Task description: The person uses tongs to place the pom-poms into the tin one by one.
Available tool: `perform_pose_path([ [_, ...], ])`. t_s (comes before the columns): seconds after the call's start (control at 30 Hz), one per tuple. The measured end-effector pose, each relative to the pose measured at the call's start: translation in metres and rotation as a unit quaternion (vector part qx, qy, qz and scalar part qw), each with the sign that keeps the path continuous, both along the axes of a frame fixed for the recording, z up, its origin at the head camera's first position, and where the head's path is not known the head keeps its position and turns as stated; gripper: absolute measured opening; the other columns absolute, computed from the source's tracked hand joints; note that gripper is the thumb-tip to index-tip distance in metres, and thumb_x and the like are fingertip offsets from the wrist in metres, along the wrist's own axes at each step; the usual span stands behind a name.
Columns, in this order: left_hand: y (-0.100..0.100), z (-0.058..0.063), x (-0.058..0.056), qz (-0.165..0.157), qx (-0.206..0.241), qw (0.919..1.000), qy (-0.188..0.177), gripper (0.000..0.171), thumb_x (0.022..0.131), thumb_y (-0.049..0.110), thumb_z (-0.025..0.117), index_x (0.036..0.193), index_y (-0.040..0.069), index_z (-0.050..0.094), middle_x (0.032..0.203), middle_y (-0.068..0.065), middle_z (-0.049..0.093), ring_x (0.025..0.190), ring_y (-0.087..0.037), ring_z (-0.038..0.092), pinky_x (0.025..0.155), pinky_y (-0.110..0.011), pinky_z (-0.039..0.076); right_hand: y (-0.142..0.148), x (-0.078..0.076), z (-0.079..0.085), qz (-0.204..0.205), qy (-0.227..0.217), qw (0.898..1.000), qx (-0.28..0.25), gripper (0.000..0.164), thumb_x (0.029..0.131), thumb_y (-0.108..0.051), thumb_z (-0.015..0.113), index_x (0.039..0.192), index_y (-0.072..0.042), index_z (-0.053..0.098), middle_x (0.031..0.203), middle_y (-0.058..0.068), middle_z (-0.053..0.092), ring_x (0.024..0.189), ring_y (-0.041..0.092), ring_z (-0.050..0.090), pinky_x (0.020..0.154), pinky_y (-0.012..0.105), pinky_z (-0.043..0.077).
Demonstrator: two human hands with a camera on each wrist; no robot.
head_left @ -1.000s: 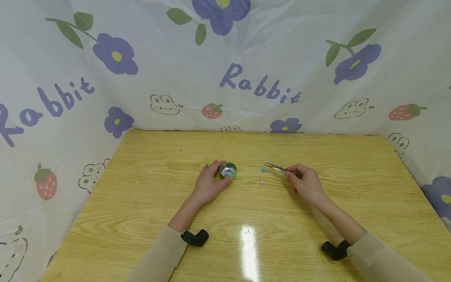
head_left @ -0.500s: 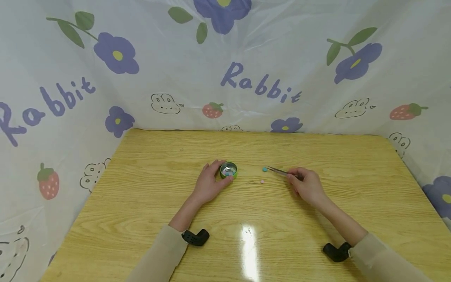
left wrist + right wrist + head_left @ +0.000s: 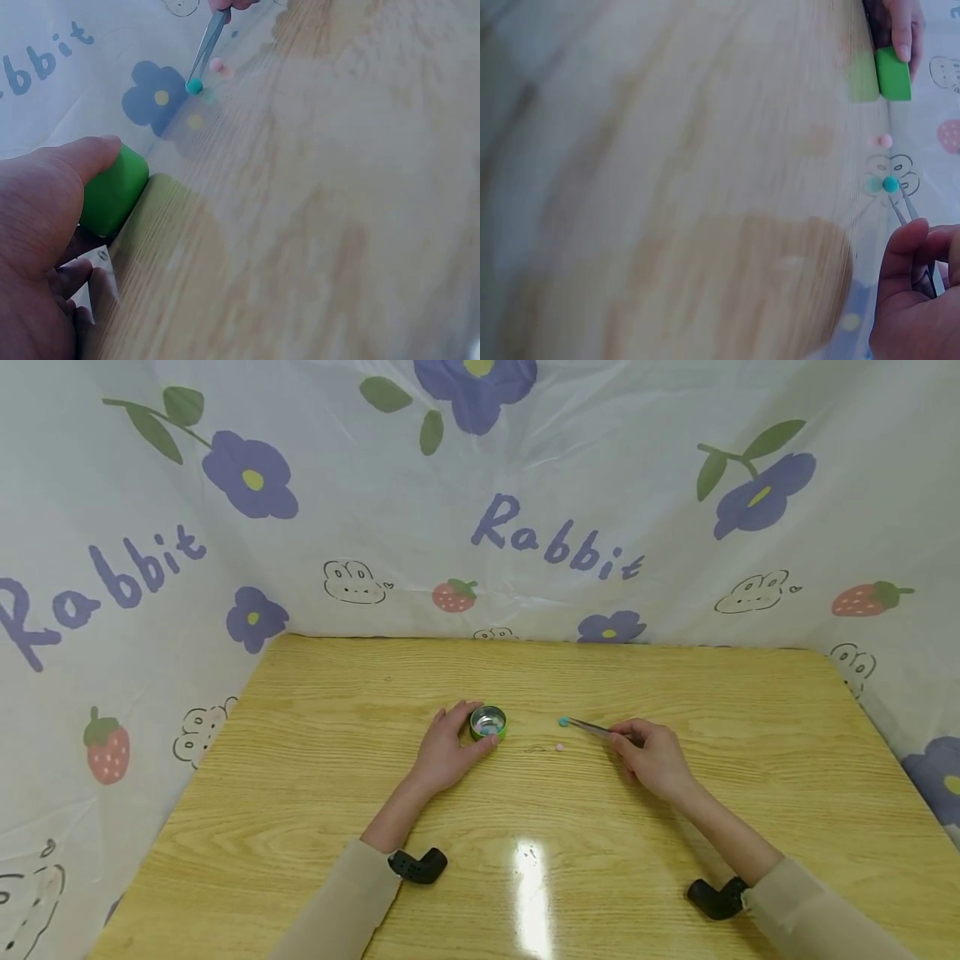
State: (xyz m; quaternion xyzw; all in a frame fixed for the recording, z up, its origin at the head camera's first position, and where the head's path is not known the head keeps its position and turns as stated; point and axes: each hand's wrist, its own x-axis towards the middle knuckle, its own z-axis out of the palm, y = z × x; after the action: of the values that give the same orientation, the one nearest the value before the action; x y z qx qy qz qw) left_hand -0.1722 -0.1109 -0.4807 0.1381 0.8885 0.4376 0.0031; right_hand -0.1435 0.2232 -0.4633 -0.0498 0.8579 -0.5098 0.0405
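My left hand (image 3: 444, 753) holds a small round green tin (image 3: 121, 193), thumb on the near side and fingers around the far side. Inside its silver interior lie several pink and teal beads (image 3: 489, 730). Tweezers (image 3: 591, 727) are pinched between the thumb and fingers of my right hand (image 3: 656, 758), pointing left. Their tips are at a teal bead (image 3: 563, 722) on the table; in the left wrist view they stand on either side of that bead. A pink bead (image 3: 559, 747) lies a little nearer to me, as the right wrist view also shows.
A wood-grain table (image 3: 450, 893) spreads under both hands, with a bright reflection near its front. Patterned white cloth (image 3: 555, 468) hangs behind and at both sides. Black wrist cameras (image 3: 417, 866) sit at both cuffs, low over the table.
The tweezers' tips have come down and slightly towards me, from above the teal bead onto it, and the gap between them has narrowed. My left hand and the tin stay put.
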Motion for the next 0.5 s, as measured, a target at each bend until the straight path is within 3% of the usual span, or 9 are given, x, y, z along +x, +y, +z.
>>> perform_pose_path([
  [0.5, 0.0001, -0.001, 0.0, 0.003, 0.003, 1.0, -0.002, 0.062, 0.095, 0.032, 0.076, 0.147, 0.006, 0.054, 0.154, -0.021, 0.047, 0.149, -0.045, 0.027, 0.121, -0.061, 0.019, -0.0038, -0.0003, -0.0009, 0.007, 0.013, 1.0, -0.001, 0.019, 0.105, -0.007, 0.058, 0.114, 0.008, 0.067, 0.076, 0.012, 0.062, 0.048, 0.021, 0.054, 0.042, 0.029, 0.045],
])
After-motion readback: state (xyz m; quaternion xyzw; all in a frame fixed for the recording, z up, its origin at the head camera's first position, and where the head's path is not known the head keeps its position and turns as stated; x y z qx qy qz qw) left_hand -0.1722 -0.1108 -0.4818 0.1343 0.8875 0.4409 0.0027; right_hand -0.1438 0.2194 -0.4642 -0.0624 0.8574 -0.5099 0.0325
